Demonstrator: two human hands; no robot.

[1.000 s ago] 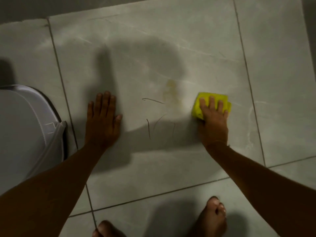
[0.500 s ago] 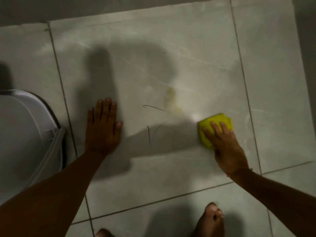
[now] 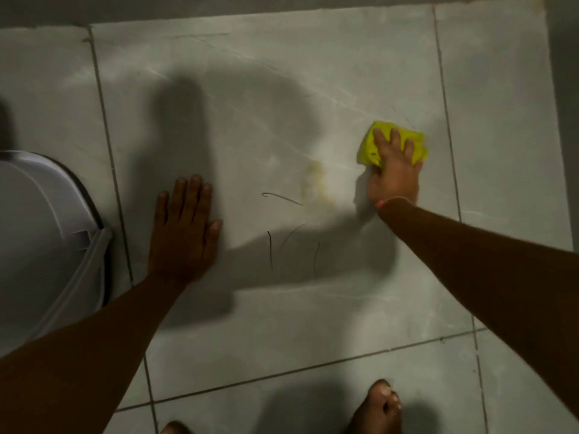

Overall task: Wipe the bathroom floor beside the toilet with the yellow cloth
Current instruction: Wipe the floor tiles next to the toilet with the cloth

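Note:
My right hand (image 3: 393, 173) presses a folded yellow cloth (image 3: 371, 148) flat on the grey tiled floor (image 3: 250, 126), its fingers spread over the cloth's near half. A yellowish stain (image 3: 316, 180) lies just left of that hand, with a few dark hairs (image 3: 282, 197) below and left of it. My left hand (image 3: 183, 230) rests palm down on the same tile, fingers together, holding nothing. The white toilet (image 3: 37, 233) sits at the left edge, close to my left forearm.
A wall base (image 3: 282, 4) runs along the top of the view and another wall (image 3: 564, 120) stands at the right. My bare feet (image 3: 380, 405) are on the tiles at the bottom. Dark grout lines (image 3: 445, 120) cross the floor.
My right hand has slid the cloth away from me, from below the stain to above and right of it. The left hand has stayed put.

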